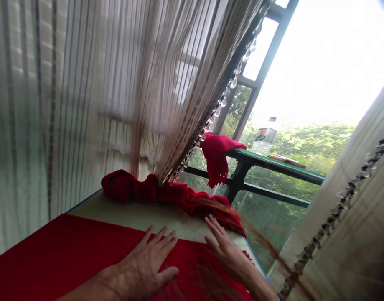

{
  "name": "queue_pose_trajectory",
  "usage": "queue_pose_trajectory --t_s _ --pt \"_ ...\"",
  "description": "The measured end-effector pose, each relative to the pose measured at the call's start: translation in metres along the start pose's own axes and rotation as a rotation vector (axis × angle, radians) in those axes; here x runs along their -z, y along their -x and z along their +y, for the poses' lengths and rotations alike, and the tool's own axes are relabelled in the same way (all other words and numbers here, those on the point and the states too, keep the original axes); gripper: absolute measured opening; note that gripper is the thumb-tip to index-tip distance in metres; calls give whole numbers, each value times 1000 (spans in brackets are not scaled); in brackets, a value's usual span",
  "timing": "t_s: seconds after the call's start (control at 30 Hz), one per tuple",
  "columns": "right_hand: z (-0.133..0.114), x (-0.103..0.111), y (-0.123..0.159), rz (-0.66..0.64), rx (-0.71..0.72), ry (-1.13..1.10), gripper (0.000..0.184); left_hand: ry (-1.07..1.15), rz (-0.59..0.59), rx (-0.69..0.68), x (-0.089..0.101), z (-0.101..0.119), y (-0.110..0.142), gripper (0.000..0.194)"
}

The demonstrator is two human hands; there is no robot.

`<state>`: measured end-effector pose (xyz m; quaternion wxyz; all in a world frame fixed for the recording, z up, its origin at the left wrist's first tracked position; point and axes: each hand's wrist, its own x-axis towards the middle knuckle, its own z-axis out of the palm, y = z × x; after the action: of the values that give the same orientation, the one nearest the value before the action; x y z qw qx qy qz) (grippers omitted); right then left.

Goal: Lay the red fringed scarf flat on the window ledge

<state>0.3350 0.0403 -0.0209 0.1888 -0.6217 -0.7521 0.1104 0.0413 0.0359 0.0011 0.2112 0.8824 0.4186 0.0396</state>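
Observation:
A red cloth (69, 246) lies flat over the near part of a pale table (116, 213). My left hand (144, 263) rests on this cloth with its fingers spread, the tips close to the cloth's far edge. To its right, my right hand (225, 248) is stretched out over the cloth's far right part, fingers extended past the edge. Neither hand grips anything. Beyond the fingertips a bunched red cloth (176, 198) runs along the table's far side.
A sheer striped curtain (100, 92) with a beaded edge hangs behind the table; another curtain (351, 200) is at right. On a green-topped rail (282, 169) are a draped red fringed scarf (217, 156), a plastic bottle (265, 138) and a flat brown object (287, 160). Blurred strands cross the right side.

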Motion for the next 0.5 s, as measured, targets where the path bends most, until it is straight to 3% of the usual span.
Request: queue_pose_trajectory --t_s 0.1,0.2,0.3,0.5 --pt "-39 -28 -2 -150 134 -92 73 -12 -10 17 -1 1 -4 75" --pt "-57 -42 0 -277 190 -92 73 -17 -17 30 -2 1 -6 75" --pt "-47 -38 0 -255 139 -114 72 -17 -32 41 -4 -1 -7 76" --pt "-2 -8 -4 -242 -115 -197 75 -9 -32 32 -6 -7 -7 76"
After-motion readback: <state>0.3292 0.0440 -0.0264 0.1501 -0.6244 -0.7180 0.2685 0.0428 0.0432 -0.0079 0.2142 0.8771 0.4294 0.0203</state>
